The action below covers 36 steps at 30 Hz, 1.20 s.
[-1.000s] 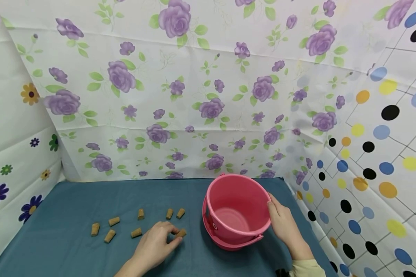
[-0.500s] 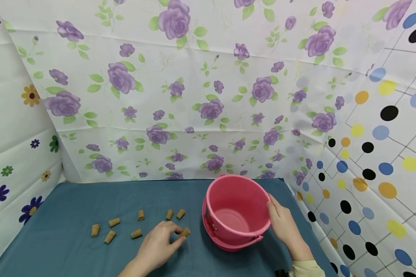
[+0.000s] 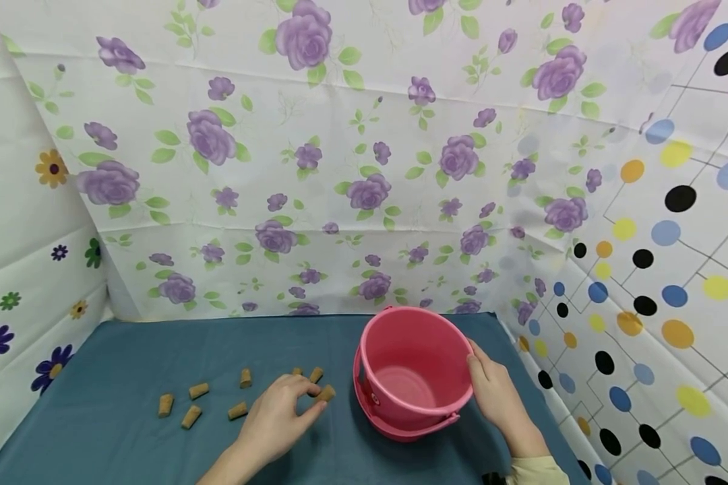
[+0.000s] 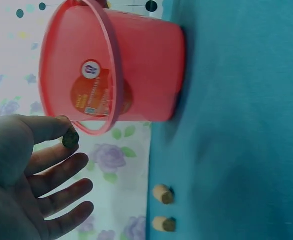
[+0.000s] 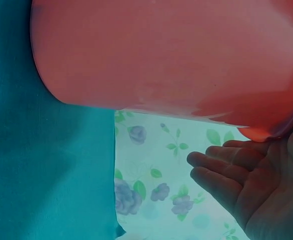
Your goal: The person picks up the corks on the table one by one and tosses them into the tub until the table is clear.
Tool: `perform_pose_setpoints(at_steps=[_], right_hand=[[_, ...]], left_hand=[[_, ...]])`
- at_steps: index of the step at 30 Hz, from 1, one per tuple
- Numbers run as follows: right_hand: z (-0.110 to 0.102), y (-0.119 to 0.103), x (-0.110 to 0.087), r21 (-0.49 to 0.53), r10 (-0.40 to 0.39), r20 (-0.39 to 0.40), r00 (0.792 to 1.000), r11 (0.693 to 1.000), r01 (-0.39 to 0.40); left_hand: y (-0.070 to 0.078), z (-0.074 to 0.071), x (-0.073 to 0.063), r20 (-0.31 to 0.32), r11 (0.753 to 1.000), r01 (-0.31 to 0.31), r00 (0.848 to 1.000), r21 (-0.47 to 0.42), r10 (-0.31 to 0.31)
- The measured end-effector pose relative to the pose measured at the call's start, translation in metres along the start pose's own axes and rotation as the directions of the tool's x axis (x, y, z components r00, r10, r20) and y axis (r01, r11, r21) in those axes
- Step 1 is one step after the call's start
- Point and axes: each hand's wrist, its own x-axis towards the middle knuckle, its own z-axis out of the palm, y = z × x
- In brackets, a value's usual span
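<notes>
Between the thumb and index finger of my left hand is a small brown cork, pinched by its sides. The left wrist view shows this cork above the cloth, with the other fingers spread. To its right stands a pink bucket, tilted a little toward me, its handle hanging down. My right hand grips the bucket's right rim, thumb outside in the head view. In the right wrist view, the bucket wall hides part of that grip, and several fingers of the right hand extend below the rim.
Several more corks lie scattered on the blue-green cloth left of the bucket, including one cork at far left and one cork behind my left hand. Flowered curtains enclose the back; a dotted one closes the right.
My left hand has lifted the cork off the cloth and shifted it slightly right and up toward the bucket. The right hand and bucket have stayed put.
</notes>
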Motion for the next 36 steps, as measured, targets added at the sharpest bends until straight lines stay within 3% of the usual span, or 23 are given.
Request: perform_pose_setpoints(at_steps=[12,21,36], right_hand=[[-0.001,0.000,0.000,-0.010,-0.004,-0.001,1.000,1.000,0.004],[-0.002,0.002,0.001,-0.015,0.003,0.003,1.000,1.000,-0.003],[0.001,0.001,0.001,-0.001,-0.009,-0.002,1.000,1.000,0.009]], left_hand=[[0.026,-0.018,0.017,-0.112,0.996,-0.087,0.990,0.006,0.087],[0.044,-0.025,0.023,-0.126,0.994,-0.109,0.987,-0.025,0.105],[0.051,-0.020,0.032,-0.146,0.991,-0.127,0.982,-0.035,0.121]])
